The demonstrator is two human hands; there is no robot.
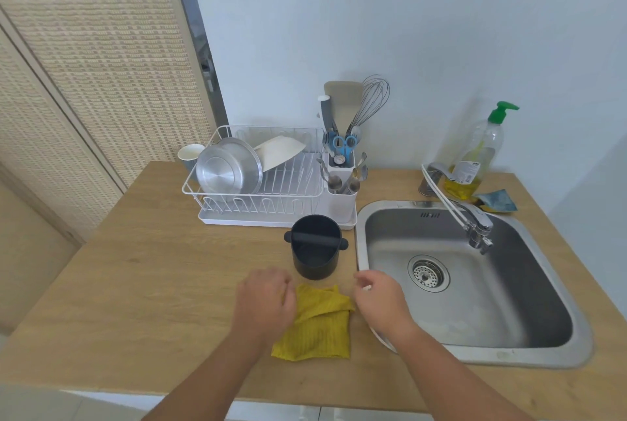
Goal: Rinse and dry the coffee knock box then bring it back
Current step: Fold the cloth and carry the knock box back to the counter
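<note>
A black knock box (316, 251) with a bar across its top stands upright on the wooden counter (142, 285), just left of the steel sink (475, 285). In front of it lies a folded yellow cloth (319, 325). My left hand (266, 302) rests on the cloth's left edge with fingers curled over it. My right hand (378, 298) hovers just right of the cloth with loosely curled fingers and nothing in it. Neither hand touches the knock box.
A white dish rack (258, 196) with a steel bowl, a white dish and a cutlery holder stands behind the knock box. The tap (458, 206) reaches over the sink. A soap bottle (478, 156) and a sponge (497, 201) sit at the back right.
</note>
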